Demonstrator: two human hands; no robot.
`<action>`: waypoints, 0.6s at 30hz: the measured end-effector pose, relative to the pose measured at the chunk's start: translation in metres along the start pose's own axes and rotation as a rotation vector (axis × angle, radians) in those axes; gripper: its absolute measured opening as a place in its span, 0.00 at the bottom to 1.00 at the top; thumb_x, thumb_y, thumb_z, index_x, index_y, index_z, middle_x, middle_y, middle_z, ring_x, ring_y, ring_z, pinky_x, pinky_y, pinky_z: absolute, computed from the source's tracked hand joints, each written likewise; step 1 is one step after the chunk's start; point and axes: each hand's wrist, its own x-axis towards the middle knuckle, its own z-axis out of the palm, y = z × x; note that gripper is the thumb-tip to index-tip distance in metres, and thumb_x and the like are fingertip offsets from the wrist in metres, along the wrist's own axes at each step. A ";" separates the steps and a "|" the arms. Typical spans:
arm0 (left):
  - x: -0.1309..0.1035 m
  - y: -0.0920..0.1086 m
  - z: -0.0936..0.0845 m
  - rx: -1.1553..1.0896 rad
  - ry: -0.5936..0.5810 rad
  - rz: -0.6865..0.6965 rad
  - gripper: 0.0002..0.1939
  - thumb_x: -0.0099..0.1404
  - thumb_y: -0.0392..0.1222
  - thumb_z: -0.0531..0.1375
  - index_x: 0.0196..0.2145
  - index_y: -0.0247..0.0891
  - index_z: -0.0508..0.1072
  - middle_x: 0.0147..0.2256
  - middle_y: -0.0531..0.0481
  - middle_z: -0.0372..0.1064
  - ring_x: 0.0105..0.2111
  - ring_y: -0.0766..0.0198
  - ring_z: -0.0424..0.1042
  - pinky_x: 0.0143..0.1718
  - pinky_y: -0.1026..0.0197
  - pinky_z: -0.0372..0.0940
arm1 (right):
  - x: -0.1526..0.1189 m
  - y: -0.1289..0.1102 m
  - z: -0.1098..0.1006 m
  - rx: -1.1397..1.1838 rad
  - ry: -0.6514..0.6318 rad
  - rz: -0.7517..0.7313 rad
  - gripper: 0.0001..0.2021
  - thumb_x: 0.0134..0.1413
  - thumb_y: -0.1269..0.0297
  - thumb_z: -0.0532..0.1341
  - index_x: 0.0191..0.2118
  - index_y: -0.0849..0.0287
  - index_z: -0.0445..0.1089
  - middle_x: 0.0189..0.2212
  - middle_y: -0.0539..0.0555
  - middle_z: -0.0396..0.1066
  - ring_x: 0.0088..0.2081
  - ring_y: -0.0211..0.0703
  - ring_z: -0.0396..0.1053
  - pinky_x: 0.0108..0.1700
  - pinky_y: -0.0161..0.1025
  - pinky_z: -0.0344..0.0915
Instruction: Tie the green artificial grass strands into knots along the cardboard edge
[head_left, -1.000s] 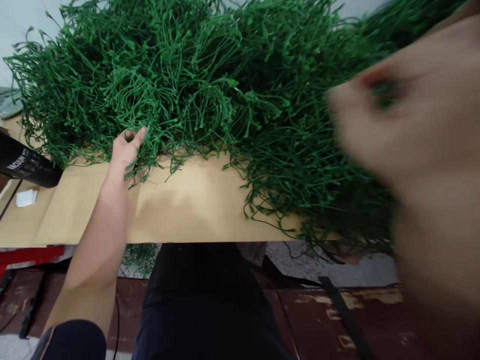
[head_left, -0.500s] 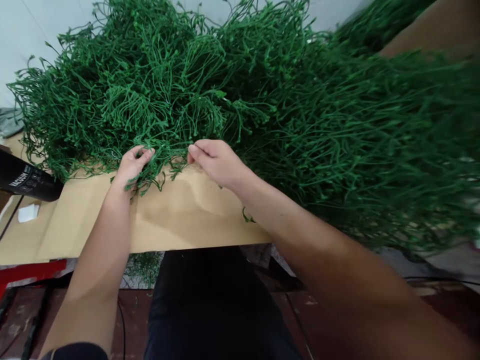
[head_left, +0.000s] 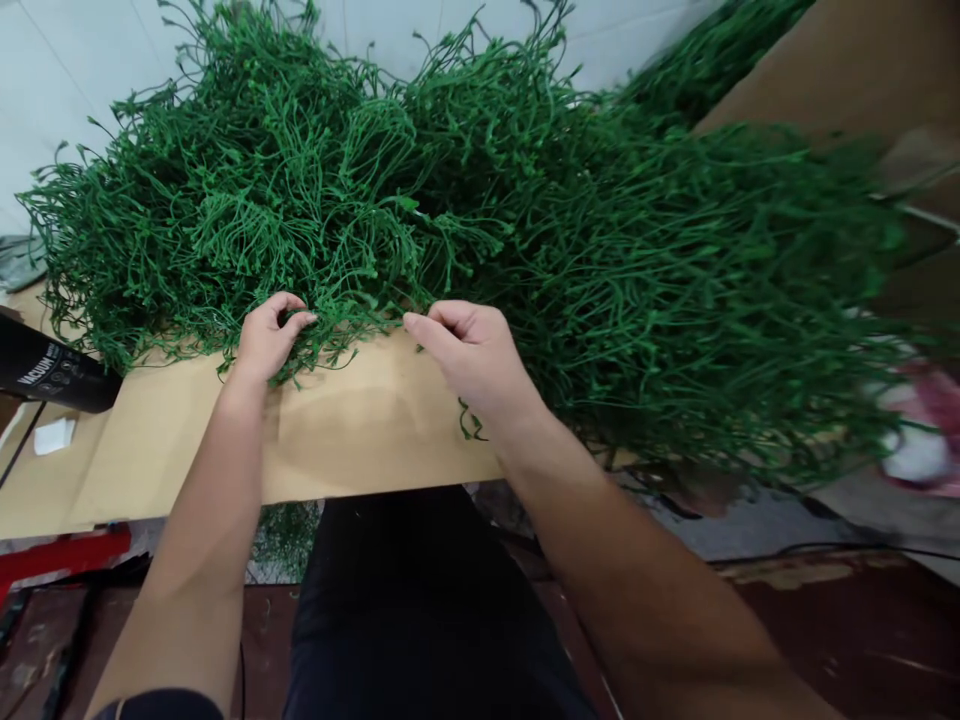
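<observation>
A big tangled heap of thin green plant stems (head_left: 300,200) with small bud-like tips lies in front of me. At its near edge my left hand (head_left: 266,338) is closed in a pinch, thumb and forefinger tips on green stems. To the right, my right hand (head_left: 480,355) also pinches, its fingertips at the end of a thin green stem. Between the two hands, loose stem pieces lie on the cardboard sheet (head_left: 360,430). Short curled bits (head_left: 470,422) rest just below my right hand. The exact part held in each pinch is small and partly hidden.
A black bottle (head_left: 60,370) lies tilted at the left, near a small white paper piece (head_left: 54,436). Brown cardboard (head_left: 840,70) rises at the back right. Below are a red frame piece (head_left: 67,555) and more green stems (head_left: 285,540). A pink and white bundle (head_left: 919,450) sits far right.
My right hand has moved a little right and down, widening the gap between my hands. My left hand stays at the heap's edge. The view has shifted slightly right.
</observation>
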 end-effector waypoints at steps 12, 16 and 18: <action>0.016 -0.032 -0.062 0.535 0.118 -0.169 0.11 0.56 0.47 0.55 0.29 0.38 0.71 0.30 0.47 0.70 0.31 0.60 0.65 0.35 0.60 0.59 | -0.011 0.021 -0.025 0.528 0.137 -0.006 0.18 0.46 0.59 0.61 0.17 0.60 0.52 0.15 0.44 0.53 0.20 0.27 0.54 0.24 0.30 0.55; -0.004 0.011 -0.058 0.349 0.128 0.016 0.13 0.56 0.45 0.55 0.37 0.36 0.70 0.35 0.48 0.70 0.34 0.64 0.66 0.37 0.62 0.62 | -0.004 0.019 -0.024 0.569 0.059 0.041 0.17 0.43 0.54 0.64 0.19 0.60 0.61 0.22 0.48 0.66 0.25 0.29 0.64 0.26 0.30 0.63; -0.024 0.045 -0.045 0.253 0.065 0.170 0.17 0.58 0.49 0.54 0.42 0.36 0.67 0.41 0.46 0.68 0.39 0.63 0.67 0.39 0.61 0.63 | 0.001 0.014 -0.020 0.602 0.048 0.014 0.16 0.42 0.53 0.65 0.21 0.59 0.63 0.24 0.48 0.67 0.28 0.30 0.65 0.28 0.30 0.67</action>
